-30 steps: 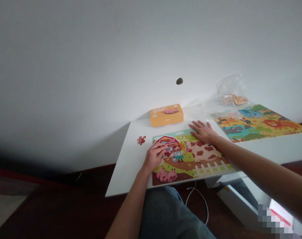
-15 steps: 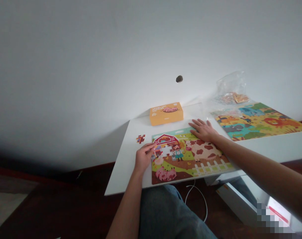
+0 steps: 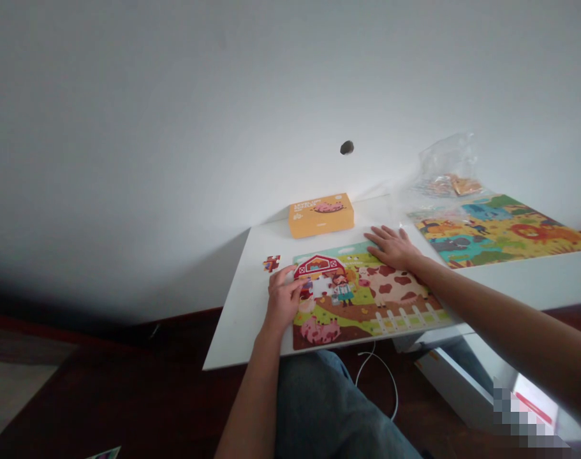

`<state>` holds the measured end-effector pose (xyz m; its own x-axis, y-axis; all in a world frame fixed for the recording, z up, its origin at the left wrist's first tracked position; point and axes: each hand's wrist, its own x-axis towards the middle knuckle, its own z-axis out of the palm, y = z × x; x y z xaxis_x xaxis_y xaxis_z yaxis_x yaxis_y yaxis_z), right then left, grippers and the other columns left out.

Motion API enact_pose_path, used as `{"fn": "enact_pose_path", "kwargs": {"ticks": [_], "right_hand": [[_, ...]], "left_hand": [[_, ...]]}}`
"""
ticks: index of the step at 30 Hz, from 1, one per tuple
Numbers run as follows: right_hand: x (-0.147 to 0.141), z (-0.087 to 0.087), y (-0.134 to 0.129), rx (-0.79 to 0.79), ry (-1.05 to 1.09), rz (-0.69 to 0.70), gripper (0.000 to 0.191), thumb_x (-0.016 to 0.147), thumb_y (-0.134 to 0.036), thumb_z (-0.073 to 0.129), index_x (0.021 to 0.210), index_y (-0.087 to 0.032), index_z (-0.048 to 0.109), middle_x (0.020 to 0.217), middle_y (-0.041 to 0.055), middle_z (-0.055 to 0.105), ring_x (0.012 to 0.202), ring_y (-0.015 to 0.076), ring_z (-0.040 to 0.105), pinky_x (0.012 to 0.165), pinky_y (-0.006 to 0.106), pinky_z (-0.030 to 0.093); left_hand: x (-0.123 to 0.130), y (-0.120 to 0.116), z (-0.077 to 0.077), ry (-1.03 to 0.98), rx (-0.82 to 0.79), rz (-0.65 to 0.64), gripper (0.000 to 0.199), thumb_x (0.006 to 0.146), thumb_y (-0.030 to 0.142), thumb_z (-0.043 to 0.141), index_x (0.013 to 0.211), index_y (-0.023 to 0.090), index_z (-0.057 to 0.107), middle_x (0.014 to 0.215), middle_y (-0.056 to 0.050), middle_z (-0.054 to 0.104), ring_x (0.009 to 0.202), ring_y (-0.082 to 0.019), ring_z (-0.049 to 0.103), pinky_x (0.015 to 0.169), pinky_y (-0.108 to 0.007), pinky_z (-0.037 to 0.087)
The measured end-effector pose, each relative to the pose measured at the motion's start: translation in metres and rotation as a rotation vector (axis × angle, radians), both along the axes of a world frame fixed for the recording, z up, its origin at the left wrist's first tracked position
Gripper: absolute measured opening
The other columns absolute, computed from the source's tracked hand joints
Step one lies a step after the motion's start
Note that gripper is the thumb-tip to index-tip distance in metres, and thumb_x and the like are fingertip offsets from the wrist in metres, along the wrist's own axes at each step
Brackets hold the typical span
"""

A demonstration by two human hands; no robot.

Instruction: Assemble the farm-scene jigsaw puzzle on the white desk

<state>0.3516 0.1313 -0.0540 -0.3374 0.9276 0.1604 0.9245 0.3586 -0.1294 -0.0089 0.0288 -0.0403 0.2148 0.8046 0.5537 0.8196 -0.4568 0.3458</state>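
Note:
A jigsaw puzzle with a farm picture (image 3: 395, 290) lies on the white table. A gap of white shows beside the farmer, under the red barn roof. My left hand (image 3: 283, 299) is at the puzzle's left edge, its fingers apart and the fingertips touching the pieces below the roof; nothing shows gripped in it. Flat on the puzzle's upper edge rests my right hand (image 3: 390, 248), fingers spread. One loose puzzle piece (image 3: 272, 262), red and brown, lies just beyond my left hand, apart from the puzzle.
An orange puzzle box (image 3: 321, 220) stands at the back by the wall. To the right lie a second puzzle with a lion (image 3: 529, 233) and a clear plastic bag (image 3: 448, 166) with pieces inside. A white cable (image 3: 396, 389) hangs below the table (image 3: 233, 331).
My left hand has shifted slightly right over the puzzle's left edge, and its pinched fingers have spread. My right hand stays flat in place. The view has tilted slightly.

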Motion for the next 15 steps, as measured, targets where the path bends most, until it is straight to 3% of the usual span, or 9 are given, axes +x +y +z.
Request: {"fn": "enact_pose_path", "kwargs": {"ticks": [7,15], "right_hand": [[-0.0011,0.0024,-0.0007,-0.014,0.003,-0.004,0.062,0.095,-0.061,0.023,0.15,-0.035,0.034,0.16,0.0049,0.028,0.145,0.035,0.025,0.111,0.069,0.018],[-0.0004,0.0013,-0.0006,0.01,0.005,0.009,0.063,0.095,-0.061,0.023,0.149,-0.033,0.036,0.159,0.0054,0.03,0.144,0.0363,0.026,0.109,0.07,0.02]], "left_hand": [[-0.0001,-0.0083,0.0041,0.071,-0.078,0.004,0.022,0.084,0.027,0.067,0.105,0.029,0.074,0.129,-0.003,0.063,0.115,-0.025,0.054,0.105,-0.049,0.04],[0.0031,-0.0074,0.0059,0.043,-0.105,0.065,0.025,0.079,0.032,0.071,0.104,0.029,0.075,0.111,-0.005,0.068,0.105,-0.027,0.055,0.097,-0.045,0.042]]}}
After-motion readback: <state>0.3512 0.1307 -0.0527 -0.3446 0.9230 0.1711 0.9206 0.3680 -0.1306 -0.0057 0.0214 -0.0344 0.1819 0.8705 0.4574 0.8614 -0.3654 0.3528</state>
